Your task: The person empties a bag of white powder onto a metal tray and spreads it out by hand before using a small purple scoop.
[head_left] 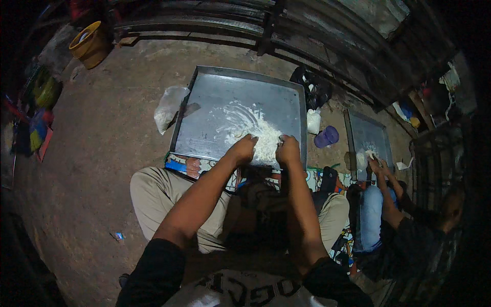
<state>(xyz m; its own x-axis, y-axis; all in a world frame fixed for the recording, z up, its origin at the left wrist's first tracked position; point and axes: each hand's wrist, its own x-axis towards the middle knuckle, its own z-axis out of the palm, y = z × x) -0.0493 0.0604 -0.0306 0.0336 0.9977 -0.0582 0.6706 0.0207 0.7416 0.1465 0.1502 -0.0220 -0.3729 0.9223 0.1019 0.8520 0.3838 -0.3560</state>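
Observation:
A wide, shallow metal tray [204, 117] lies in front of me, with a heap of white flour-like powder [266, 137] near its front edge. Smeared streaks of the powder spread toward the tray's middle. At the left side of the heap, my left hand [244, 149] is closed, its fingers curled into the powder. My right hand [288, 150] is at the heap's right side, likewise closed, thumb toward the powder. The fingertips of both hands are partly hidden.
Left of the tray sits a clear bag of white stuff [170, 109]. To its right are a small white bag [313, 121], a purple cup [326, 136] and a black bag [318, 92]. Another person's hands [377, 166] work at a second tray [369, 134]. A yellow bucket [91, 46] stands far left.

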